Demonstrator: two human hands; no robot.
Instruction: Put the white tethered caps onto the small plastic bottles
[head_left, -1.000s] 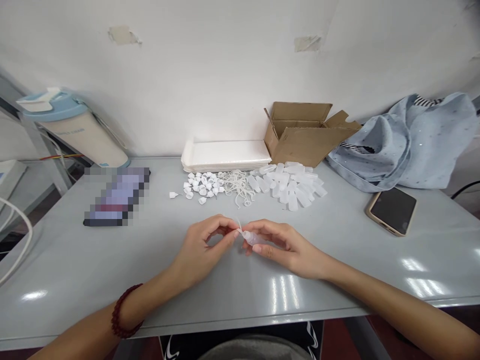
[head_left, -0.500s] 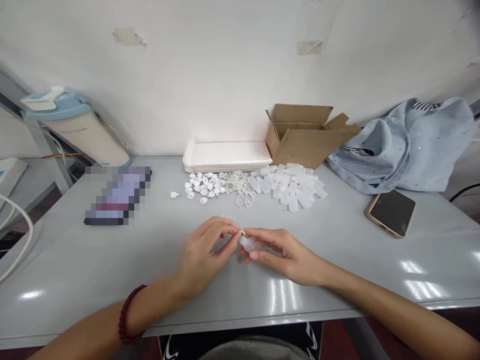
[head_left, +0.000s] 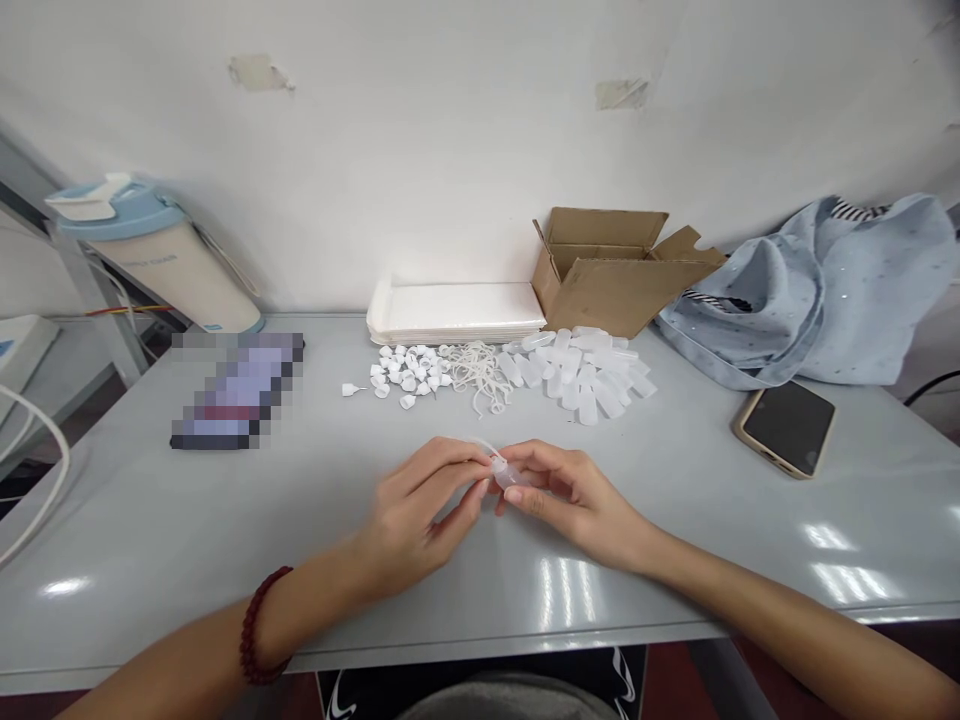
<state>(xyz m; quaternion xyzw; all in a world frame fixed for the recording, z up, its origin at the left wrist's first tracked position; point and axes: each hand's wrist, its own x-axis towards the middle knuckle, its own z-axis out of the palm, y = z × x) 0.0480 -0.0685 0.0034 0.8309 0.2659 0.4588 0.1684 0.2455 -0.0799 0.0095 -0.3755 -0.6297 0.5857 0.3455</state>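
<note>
My right hand [head_left: 581, 500] grips a small translucent plastic bottle [head_left: 511, 476] between thumb and fingers, its neck tilted up toward the left. A thin white strap [head_left: 489, 446] sits at the bottle's neck, its tail pointing up and left. My left hand [head_left: 431, 510] has its fingertips closed at the neck, pinching the strap's looped end; the exact contact is partly hidden. Beyond the hands lie a pile of white caps with thin needle tips [head_left: 409, 372], a tangle of similar white straps [head_left: 474, 372] and a heap of translucent bottles [head_left: 581, 370].
Behind the piles stand a stack of white trays [head_left: 457, 308] and an open cardboard box [head_left: 619, 290]. A light-blue cloth bag [head_left: 817, 290] and a phone [head_left: 787, 428] are on the right. At left are a blurred-out phone-like device [head_left: 238, 392] and a large bottle [head_left: 169, 265].
Both hands have shifted slightly, the bottle turning more upright and moving a little right. The strap's loop has come from beside the bottle's mouth to its neck.
</note>
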